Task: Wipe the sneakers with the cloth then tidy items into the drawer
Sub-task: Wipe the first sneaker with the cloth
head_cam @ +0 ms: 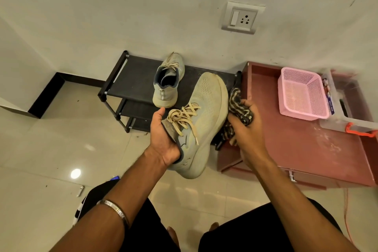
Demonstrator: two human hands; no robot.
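Striped cloth point(240, 106) bunched in right hand point(248, 129), frame ctr, vs sole edge of sneaker point(204, 112); left hand point(163, 137) grips collar, steadying for wiping.

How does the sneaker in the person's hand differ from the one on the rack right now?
The held sneaker is lifted and tilted in the left hand; the rack sneaker stands on the black shoe rack, untouched. The right hand bunches the striped cloth against the held sneaker's sole edge; nothing touches the rack sneaker. Both are pale mesh with beige laces.
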